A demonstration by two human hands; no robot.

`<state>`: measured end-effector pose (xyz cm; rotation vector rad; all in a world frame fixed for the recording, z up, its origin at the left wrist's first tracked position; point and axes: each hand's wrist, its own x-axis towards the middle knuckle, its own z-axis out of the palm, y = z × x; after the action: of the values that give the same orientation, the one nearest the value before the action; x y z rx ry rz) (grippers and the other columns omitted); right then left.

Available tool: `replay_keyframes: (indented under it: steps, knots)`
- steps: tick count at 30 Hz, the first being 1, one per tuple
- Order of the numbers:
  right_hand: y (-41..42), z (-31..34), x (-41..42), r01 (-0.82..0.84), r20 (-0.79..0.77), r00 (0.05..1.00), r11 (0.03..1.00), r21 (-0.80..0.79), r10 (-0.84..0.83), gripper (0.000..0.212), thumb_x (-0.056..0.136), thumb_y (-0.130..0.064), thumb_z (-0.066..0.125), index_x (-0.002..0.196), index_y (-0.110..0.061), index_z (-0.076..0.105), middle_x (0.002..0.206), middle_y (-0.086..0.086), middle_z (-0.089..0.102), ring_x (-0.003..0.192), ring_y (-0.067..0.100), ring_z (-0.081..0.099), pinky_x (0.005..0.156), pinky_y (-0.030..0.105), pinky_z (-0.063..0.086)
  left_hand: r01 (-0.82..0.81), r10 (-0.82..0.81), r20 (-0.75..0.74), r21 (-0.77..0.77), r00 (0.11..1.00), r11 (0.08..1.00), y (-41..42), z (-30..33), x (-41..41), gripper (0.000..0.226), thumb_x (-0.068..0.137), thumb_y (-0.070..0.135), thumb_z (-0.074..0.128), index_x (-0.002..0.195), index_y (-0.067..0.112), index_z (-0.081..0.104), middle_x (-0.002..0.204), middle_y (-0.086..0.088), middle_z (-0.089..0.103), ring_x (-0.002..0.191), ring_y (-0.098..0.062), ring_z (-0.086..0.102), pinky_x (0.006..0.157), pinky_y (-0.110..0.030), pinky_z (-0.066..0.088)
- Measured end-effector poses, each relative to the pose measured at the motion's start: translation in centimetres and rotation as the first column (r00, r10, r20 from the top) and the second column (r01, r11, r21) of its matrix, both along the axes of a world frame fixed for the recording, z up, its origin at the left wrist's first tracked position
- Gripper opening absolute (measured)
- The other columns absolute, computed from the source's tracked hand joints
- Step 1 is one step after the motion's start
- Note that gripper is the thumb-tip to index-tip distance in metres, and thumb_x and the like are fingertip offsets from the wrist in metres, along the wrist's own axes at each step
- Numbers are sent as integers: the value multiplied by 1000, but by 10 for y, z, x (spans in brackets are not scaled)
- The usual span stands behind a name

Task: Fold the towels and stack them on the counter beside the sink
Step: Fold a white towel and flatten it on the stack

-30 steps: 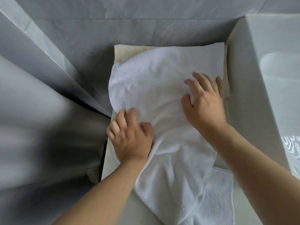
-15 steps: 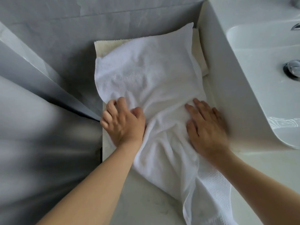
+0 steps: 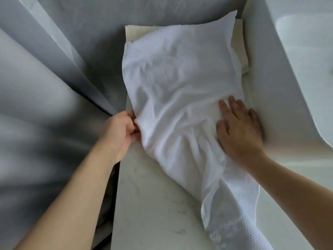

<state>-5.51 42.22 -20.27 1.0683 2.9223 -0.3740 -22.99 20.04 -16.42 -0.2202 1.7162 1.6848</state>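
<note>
Your left hand [image 3: 119,129] has slid off the top of the white towel [image 3: 180,91] and out to its left edge, where the fingers [image 3: 134,131] are now clenched on a pinch of cloth; half a second ago that hand lay knuckles-up on the fabric, further in. That shift suggests you are done pressing here and are about to pull the edge straight or lift it for a fold. The white towel itself lies across the worktop [image 3: 153,204] beside the sink [image 3: 306,73], its far part resting on a cream folded towel [image 3: 137,32] that shows at the back corners, its near part bunched into creases and trailing toward you, where a waffle-weave band [image 3: 241,193] runs off the front. The far part looks flatter than the middle, so the fold is not yet made. Your right hand [image 3: 239,130] has moved nearer and now lies flat, fingers spread and grasping nothing, on the towel's right side close to the sink wall. It seems to pin the cloth while the left works, so the towel should not drag.
</note>
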Motion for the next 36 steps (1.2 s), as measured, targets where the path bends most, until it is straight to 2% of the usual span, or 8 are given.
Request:
replay_keyframes:
  steps: [6,11,18,21,25,30,33,36]
  knots:
    - [2,1,-4,-12,17,1000,1000,18,11,69,87,-42,20,155,-29,22,164,-3,12,150,14,10,121,40,5,401,-395,-248,-29,884,916,-3,-9,22,79,67,-26,34,120,27,61,109,9,73,110,-12,66,88,-29,54]
    - [0,-1,-3,-8,22,1000,999,40,7,69,87,-41,18,155,-29,20,164,-3,11,150,14,10,122,41,6,584,-614,-305,-195,728,788,4,-10,13,66,70,-2,51,126,33,57,115,9,70,114,-13,63,93,-32,51]
    - [2,-2,-2,-12,26,1000,998,54,10,70,87,-41,18,156,-27,18,164,-2,10,150,16,11,121,42,7,549,-811,-362,-601,461,580,23,0,7,50,92,13,59,136,29,43,116,16,56,103,-3,56,76,-12,40]
    - [6,-4,-5,-42,93,995,997,61,36,73,86,-46,13,157,-27,8,165,0,2,151,18,4,121,43,5,482,-840,-344,-700,418,527,34,6,10,23,93,14,58,113,24,53,91,11,59,77,-2,57,54,-8,37]
    - [16,-3,-8,-116,199,974,993,32,108,75,86,-51,4,156,-27,-7,164,2,-11,151,21,-7,121,44,-1,480,-800,-334,-662,499,575,30,19,18,14,93,21,58,83,29,54,78,6,62,71,-9,59,53,-15,41]
    - [29,7,-17,-105,324,935,986,-127,142,66,100,-46,17,153,-30,-18,160,-1,-27,148,17,-21,120,40,-10,311,-353,-419,-168,836,935,17,44,39,19,88,16,59,75,26,68,70,20,70,74,6,65,69,-13,51]
    - [32,9,-19,-104,326,935,987,-127,140,65,101,-44,18,153,-31,-18,160,-1,-27,148,17,-21,120,39,-10,207,-205,-226,-15,952,978,5,54,33,17,81,22,60,74,7,64,73,-10,66,76,-22,65,68,-32,54]
    - [32,8,-21,-96,316,940,987,-125,131,64,101,-43,20,154,-31,-14,161,-1,-24,149,17,-18,120,39,-9,292,-292,2,50,956,955,-14,71,22,28,89,18,55,61,19,56,57,2,50,59,-14,50,58,-27,40]
